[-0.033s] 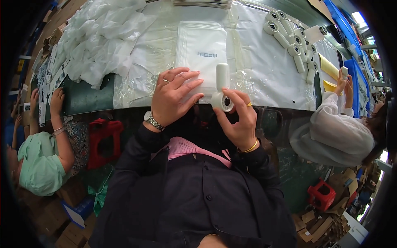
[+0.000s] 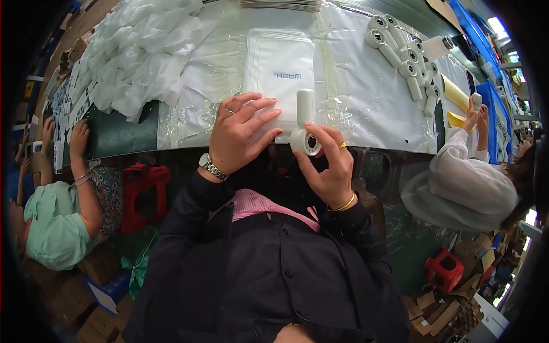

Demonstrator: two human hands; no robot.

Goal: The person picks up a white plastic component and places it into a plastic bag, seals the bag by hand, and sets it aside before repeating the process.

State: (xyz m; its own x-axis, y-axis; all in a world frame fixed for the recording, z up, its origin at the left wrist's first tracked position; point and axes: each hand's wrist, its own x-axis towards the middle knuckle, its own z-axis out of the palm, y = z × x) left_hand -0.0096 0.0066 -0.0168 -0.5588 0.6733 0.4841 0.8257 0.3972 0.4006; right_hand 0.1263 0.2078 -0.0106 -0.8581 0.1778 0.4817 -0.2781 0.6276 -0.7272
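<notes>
My right hand [image 2: 329, 163] pinches the round head of a white handheld appliance [image 2: 305, 108], shaped like a small hair dryer, between thumb and fingers. Its stubby handle points away from me, and a dark round opening in the head faces right. My left hand [image 2: 243, 132] is open, fingers stretched over the near left part of a stack of frosted plastic bags [image 2: 279, 54]. This stack lies flat at the middle of the table, with dark print on the top bag. The appliance is held by the stack's near right corner, at the table's front edge.
Several similar white appliances [image 2: 408, 70] lie grouped at the right. A heap of crumpled white bags [image 2: 146, 51] covers the left. Co-workers sit on both sides, one in a green top [image 2: 57, 228], one in a pale top [image 2: 463, 183]. Red stools [image 2: 144, 197] stand below the table.
The appliance has shifted slightly left in my right hand, its handle tip a little nearer to me. My left hand and the bag stack look unmoved.
</notes>
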